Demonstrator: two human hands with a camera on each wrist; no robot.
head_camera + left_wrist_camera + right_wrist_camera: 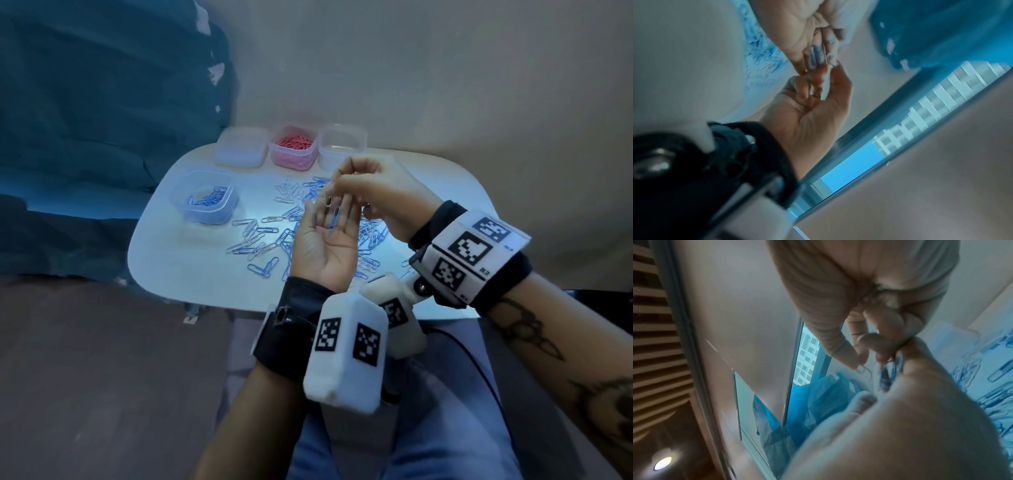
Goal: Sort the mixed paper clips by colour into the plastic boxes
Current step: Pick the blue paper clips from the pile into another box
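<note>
The left hand [329, 240] is held palm-up above the table [191, 274], fingers extended, with a blue paper clip [335, 216] lying across them. The right hand [373, 192] pinches a pale clip [328, 199] between thumb and fingertips just above. Loose clips [260, 240] cover the table; blue box [205, 197] left, pink box [294, 147] behind.

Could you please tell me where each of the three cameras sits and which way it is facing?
Head: worn high, looking forward and down at the table; shows both forearms, left hand, right hand.
Left wrist: looks along the upturned left palm toward a window.
Right wrist: looks along the right hand at its grip on a white clip.
Shared: all three show the blue clip on the left fingers.
</note>
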